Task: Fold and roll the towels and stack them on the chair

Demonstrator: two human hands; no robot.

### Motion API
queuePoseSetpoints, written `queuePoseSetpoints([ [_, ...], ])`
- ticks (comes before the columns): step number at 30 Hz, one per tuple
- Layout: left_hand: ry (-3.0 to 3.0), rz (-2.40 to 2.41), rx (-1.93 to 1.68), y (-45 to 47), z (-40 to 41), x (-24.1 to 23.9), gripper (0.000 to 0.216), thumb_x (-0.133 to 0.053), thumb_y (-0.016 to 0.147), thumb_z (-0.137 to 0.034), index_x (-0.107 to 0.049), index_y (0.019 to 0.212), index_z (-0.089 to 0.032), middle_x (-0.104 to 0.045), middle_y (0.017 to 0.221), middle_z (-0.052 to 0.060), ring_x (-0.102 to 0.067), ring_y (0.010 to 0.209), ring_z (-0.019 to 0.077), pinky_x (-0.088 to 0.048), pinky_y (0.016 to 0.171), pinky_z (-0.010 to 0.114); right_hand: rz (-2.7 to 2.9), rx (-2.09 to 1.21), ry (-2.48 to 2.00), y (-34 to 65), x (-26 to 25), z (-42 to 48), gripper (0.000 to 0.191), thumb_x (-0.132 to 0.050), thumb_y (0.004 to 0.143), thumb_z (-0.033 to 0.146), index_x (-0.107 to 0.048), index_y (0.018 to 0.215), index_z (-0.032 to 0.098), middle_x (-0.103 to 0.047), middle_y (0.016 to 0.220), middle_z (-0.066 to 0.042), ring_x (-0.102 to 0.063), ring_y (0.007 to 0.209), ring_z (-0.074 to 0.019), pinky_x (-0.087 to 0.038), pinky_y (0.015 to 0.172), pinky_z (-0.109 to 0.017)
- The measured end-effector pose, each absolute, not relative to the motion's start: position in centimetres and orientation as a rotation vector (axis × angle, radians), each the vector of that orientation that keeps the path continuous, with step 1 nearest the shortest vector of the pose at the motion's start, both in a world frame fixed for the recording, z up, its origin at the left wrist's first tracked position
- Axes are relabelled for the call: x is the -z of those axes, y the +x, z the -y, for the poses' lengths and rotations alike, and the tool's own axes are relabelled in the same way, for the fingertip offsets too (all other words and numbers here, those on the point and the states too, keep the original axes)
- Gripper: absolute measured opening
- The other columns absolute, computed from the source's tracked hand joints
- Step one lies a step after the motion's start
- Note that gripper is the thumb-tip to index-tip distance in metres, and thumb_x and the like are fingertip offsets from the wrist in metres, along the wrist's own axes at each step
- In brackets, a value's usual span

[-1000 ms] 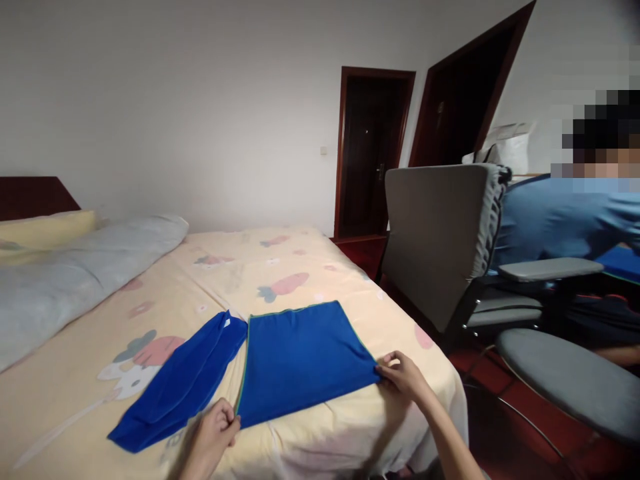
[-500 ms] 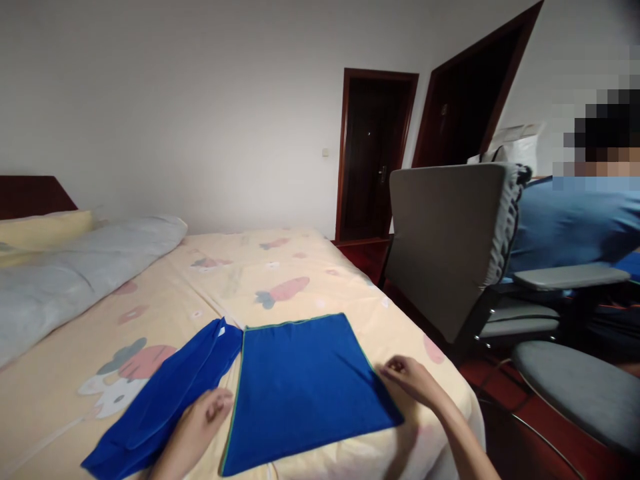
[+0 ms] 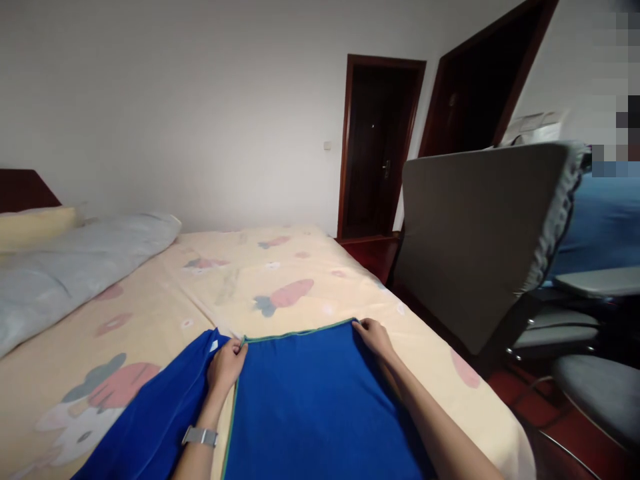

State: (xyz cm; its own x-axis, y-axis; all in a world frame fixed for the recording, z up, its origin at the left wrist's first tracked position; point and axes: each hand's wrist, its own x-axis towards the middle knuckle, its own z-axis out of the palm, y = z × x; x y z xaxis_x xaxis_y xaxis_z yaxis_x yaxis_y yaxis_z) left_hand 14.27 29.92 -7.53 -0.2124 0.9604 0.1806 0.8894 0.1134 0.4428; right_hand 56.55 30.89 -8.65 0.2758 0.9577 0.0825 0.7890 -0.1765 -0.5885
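We lose the near edge of the flat blue cloth (image 3: 320, 400) below the bottom of the frame, and our right forearm crosses its lower right part, so we cannot see that side's border. The second blue cloth (image 3: 150, 420), bunched and lying just left of the first, is also cut off at the lower left. At the far right of the frame a person in a blue top (image 3: 605, 227) is mostly hidden behind the grey chair back (image 3: 480, 233), and only a strip of sleeve and back shows. The second grey seat (image 3: 600, 393) at the lower right runs out of the frame.

Our left hand (image 3: 226, 365), low and left of centre, has its grip pressed together, pinching the far left corner of the flat blue cloth, where the green hem turns; a watch (image 3: 200, 437) sits on that wrist. Our right hand (image 3: 374, 337), just right of centre, pinches the far right corner of the same cloth, fingers curled over the hem. The cloth lies spread on the yellow printed bed sheet (image 3: 280, 273) in the lower middle of the frame, its far edge stretched between the two hands. A grey duvet (image 3: 65, 273) lies at the left.
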Motion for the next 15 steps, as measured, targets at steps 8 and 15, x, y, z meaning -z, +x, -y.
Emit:
queuePoseSetpoints([
  [8,1.99,-2.354,-0.792,15.7,-29.1,8.2,0.027,-0.053,0.096,-0.04,-0.074,0.099,-0.022,-0.08,0.101,0.008,-0.067,0.101,0.032,-0.045,0.087,0.04,1.559,-0.23,-2.123,56.6,8.5,-29.9,0.037,-0.049,0.099,0.045,-0.071,0.109,0.018,-0.075,0.11,-0.013,-0.067,0.106,-0.0311,-0.046,0.083,-0.034],
  [15,2.189,-2.265,-0.91,14.5,-24.5,6.8,0.027,-0.053,0.096,-0.03,-0.074,0.108,-0.02,-0.078,0.111,0.01,-0.067,0.107,0.0294,-0.051,0.09,0.039,1.609,-0.246,-2.1,57.3,6.9,-25.0,0.045,-0.046,0.099,0.044,-0.064,0.127,0.013,-0.072,0.115,-0.018,-0.067,0.106,-0.0322,-0.048,0.088,-0.039],
])
